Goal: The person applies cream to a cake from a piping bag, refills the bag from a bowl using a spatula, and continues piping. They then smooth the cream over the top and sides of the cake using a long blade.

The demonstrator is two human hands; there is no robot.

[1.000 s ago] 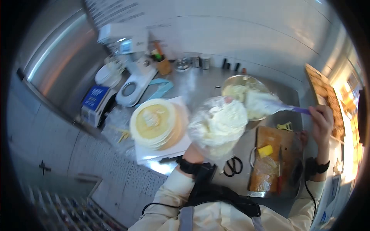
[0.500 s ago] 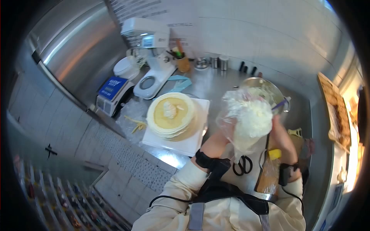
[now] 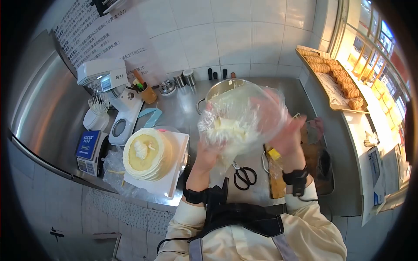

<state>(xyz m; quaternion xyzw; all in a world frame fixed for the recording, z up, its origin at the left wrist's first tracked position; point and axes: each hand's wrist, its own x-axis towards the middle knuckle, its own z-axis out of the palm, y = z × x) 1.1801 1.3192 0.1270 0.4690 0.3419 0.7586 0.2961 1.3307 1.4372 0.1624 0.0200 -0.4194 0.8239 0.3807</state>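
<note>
A clear piping bag (image 3: 230,128) full of white cream is held up in front of me, its loose upper part spread to the right. My left hand (image 3: 206,155) is closed around the filled part, with its fingers partly hidden by the plastic. At the bag's open end, my right hand (image 3: 289,137) grips the plastic, blurred by motion. Behind the bag stands a metal bowl (image 3: 213,90) with cream on its inner wall. To the left, a cream-covered round cake (image 3: 163,156) with a white swirl on top rests on a white board (image 3: 177,167).
Black-handled scissors (image 3: 246,178) lie below the bag, beside a wooden board (image 3: 277,185) with a yellow-capped item. A stand mixer (image 3: 124,106), blue-topped scale (image 3: 89,148) and utensil cup (image 3: 148,94) stand at left. A tray of pastries (image 3: 335,82) sits at right.
My view has turned to the right. The bag's upper part has opened out to the right with my right hand, and the purple-handled tool at the bowl no longer shows.
</note>
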